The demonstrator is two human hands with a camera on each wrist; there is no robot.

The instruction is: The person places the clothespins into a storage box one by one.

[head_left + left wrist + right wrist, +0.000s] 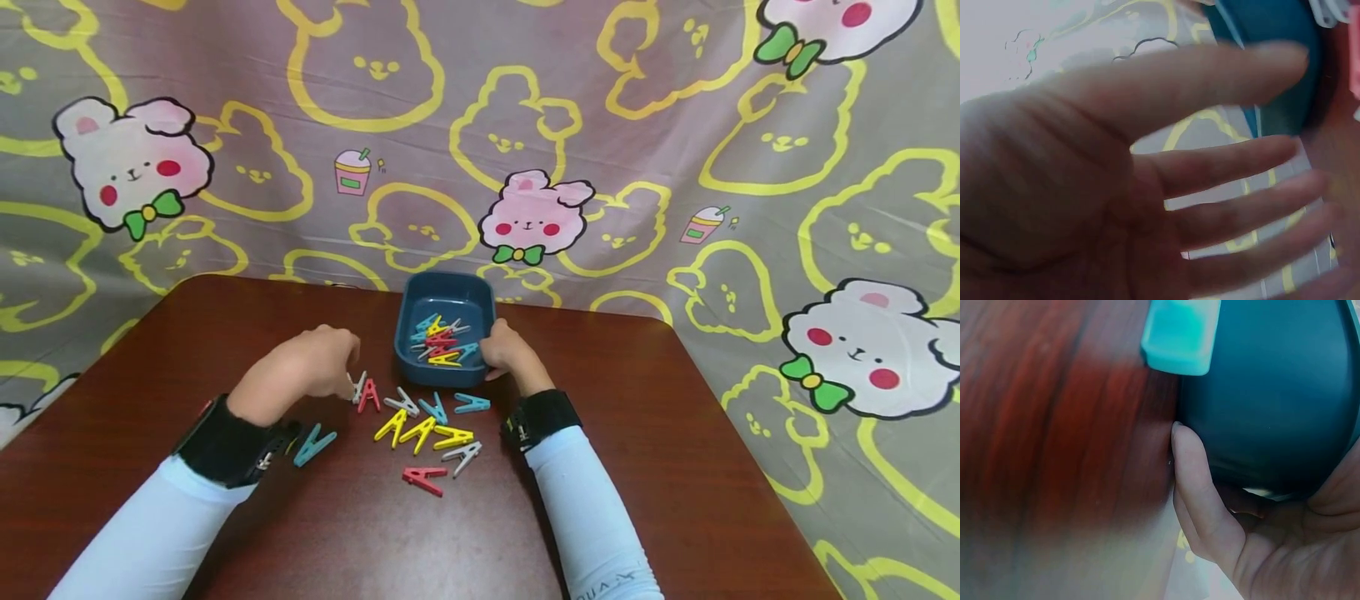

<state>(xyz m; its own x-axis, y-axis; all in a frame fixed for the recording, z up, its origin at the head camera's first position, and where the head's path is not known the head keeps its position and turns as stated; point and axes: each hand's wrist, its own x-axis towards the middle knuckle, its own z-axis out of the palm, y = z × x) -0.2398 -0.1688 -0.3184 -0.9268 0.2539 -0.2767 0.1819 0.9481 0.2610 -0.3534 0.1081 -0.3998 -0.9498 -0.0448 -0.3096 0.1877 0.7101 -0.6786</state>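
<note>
A dark blue plastic bin (442,377) holds several clothespins in blue, yellow, red and grey. My right hand (510,348) grips its near right corner; in the right wrist view the fingers (1191,459) curl against the bin's outer wall (1272,394). Left of the bin hovers my left hand (309,365), its fingertips right by a grey clothespin (359,387) and a red clothespin (369,395). Seen from the left wrist, the thumb (1222,72) and fingers (1241,165) are spread apart, with nothing between them.
More clothespins lie scattered in front of the bin, among them a yellow clothespin (418,432) and a red one nearer to me. A blue clothespin (313,446) lies beside the left wrist. Behind the brown table (675,500) hangs a patterned cloth (420,158).
</note>
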